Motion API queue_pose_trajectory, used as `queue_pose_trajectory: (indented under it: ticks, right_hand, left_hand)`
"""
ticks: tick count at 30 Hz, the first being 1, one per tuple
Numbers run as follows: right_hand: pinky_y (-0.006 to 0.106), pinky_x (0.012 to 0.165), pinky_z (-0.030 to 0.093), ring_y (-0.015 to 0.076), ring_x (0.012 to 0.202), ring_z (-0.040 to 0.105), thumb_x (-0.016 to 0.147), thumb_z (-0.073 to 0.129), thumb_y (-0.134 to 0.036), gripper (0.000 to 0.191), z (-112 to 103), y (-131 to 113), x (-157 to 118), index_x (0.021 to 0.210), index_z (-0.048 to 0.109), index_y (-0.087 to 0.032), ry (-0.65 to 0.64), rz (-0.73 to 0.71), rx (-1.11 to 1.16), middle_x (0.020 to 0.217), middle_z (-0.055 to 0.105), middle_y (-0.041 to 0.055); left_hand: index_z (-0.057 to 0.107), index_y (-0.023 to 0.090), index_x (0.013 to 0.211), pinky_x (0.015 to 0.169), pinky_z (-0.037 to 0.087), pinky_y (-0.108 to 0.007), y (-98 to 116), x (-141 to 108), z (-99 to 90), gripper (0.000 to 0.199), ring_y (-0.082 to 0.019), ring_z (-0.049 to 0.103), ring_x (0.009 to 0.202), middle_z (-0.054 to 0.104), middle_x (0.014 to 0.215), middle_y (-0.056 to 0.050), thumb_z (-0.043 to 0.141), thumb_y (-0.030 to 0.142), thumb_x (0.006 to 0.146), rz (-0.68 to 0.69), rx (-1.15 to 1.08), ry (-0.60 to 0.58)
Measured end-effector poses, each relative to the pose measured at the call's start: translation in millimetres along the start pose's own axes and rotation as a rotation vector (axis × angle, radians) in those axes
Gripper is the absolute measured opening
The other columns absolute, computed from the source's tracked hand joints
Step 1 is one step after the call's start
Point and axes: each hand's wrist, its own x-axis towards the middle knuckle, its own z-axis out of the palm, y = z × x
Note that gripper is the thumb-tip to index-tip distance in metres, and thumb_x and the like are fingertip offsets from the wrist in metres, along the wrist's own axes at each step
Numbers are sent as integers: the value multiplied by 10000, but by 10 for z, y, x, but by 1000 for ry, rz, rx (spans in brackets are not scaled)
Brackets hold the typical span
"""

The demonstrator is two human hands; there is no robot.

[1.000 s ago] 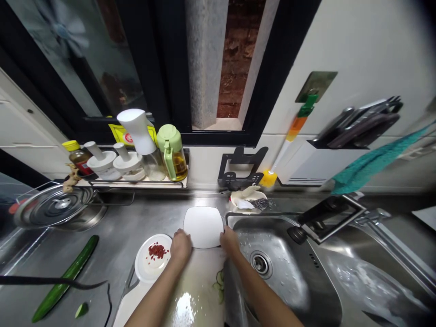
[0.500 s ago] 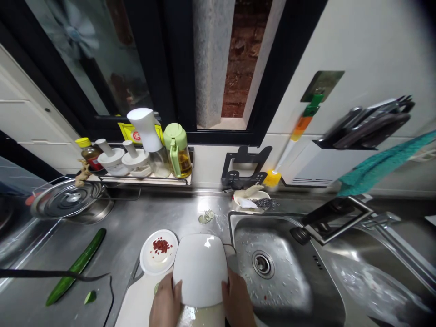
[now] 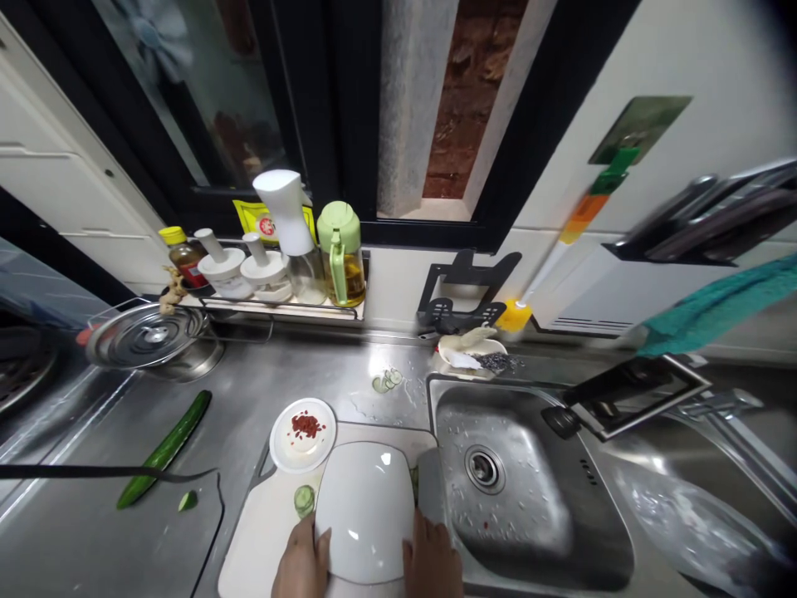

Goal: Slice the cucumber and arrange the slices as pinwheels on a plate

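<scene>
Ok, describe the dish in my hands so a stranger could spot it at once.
Find the steel sink, then the pale cutting board just left of it. Over that board, the left hand and right hand grip the dish by its sides. It is glossy white and squarish with rounded corners, unlike the smaller round plate of red pieces nearby.

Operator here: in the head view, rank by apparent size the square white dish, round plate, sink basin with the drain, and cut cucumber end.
Largest to smallest:
1. Sink basin
2. Square white dish
3. Round plate
4. Cut cucumber end
</scene>
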Motion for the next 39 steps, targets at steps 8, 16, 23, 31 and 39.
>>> queue_pose_trajectory:
  ticks: [8,16,23,31,39]
  right_hand:
    - [412,839,469,319,1163,519,903,359,-94,465,-296,-188,-57,1351,473,-43,-110,30,-96,1246,599,199]
    - [394,822,479,305,1157,520,925,338,-120,477,-430,-298,-79,1389,432,-65,-115,49,-145,1238,601,192]
    - [401,876,448,311,1199,480,905,377,-132,495,-336,-450,-138,1395,444,-114,-97,22,-102,1273,593,139]
    - [426,895,423,330,1215,457,883,399,-128,498,-133,-684,-185,1372,487,-166,-32,-5,-29,1244,608,129]
    - [375,946,401,243,1044,551,817,483,-119,352,-238,-904,-93,1112,656,-203,115,-222,414,1054,656,93]
  left_hand:
    - [524,81,1216,887,472,-308,137,-83,-52,379,-248,653,1044,661,1160,-193,400,246,898,-6,33,38]
    - [621,157,1008,807,501,-329,14,-65,-148,350,-259,676,911,706,949,-133,429,414,869,126,-99,148]
    - [627,112,1088,893,492,-407,-158,236,-381,501,-301,648,978,679,1038,-174,451,489,808,167,-143,339]
    - [665,180,943,859,496,-387,-176,322,-492,351,-266,654,920,704,974,-111,463,432,805,253,-224,272]
    - [630,197,741,581,420,-229,80,298,-719,380,-136,531,575,569,586,23,561,571,741,222,-416,-17]
